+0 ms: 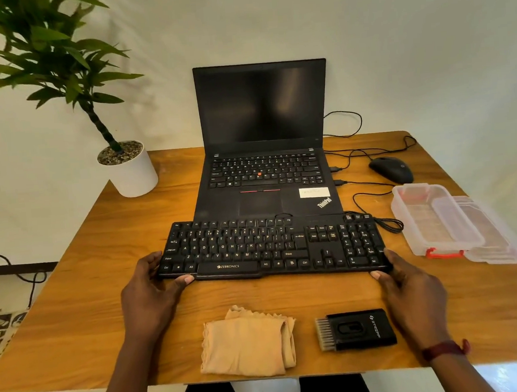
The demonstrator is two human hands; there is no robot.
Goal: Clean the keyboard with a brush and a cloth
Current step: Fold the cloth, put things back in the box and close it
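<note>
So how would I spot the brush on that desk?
Start at the wooden table and find its near edge, in front of the black keyboard. Two things lie there: the brush is the right one, a small black block with a row of pale bristles, beside the soft beige cloth.

Keyboard (270, 246) between the left hand (153, 284) and right hand (409, 286) is black with white lettering. The cloth (244, 342) down between the forearms is plain peachy beige. Brush (357, 330) just inside the right hand: black body, greyish-tan bristles. Maroon band (442, 350) on the right wrist. Beyond the hands there's a black laptop (266, 195) with red accents, and out past the right hand a clear box (438, 222) with a red latch. Table (88, 286) is honey-brown wood grain.
</note>
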